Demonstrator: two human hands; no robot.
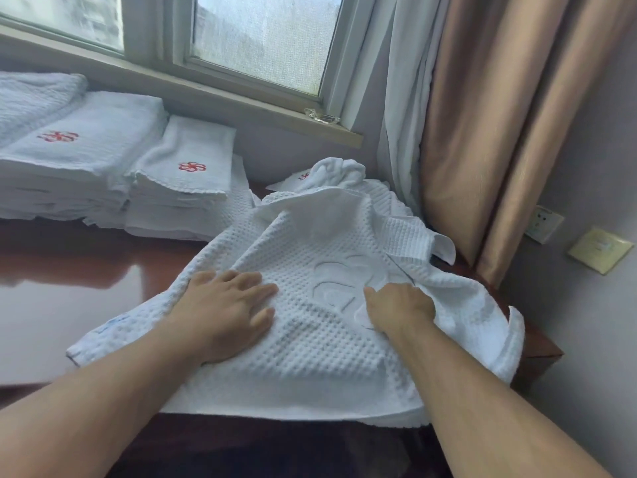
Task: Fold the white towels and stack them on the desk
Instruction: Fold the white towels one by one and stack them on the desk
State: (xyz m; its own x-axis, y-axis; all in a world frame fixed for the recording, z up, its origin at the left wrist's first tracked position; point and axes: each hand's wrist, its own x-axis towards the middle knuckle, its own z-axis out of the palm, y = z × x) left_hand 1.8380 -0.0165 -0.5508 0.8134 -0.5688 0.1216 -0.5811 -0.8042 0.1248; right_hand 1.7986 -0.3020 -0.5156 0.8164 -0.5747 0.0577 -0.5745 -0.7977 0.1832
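Note:
A white waffle-weave towel (310, 360) lies rumpled across the right half of the dark wooden desk (69, 288), its near edge hanging over the front. My left hand (227, 305) lies flat on the towel's left part, fingers straight. My right hand (396, 308) has its fingers curled into the cloth near the embossed logo, bunching a fold. Behind the towel lies a crumpled white towel (339, 172) with a red logo. Two stacks of folded white towels with red logos, a larger stack (79, 157) and a smaller stack (186, 177), stand at the back left.
A window sill (213, 94) runs behind the desk. White sheer and beige curtains (499, 132) hang at the right. Wall sockets (599, 250) sit on the right wall. The desk's right corner (541, 350) is just past the towel.

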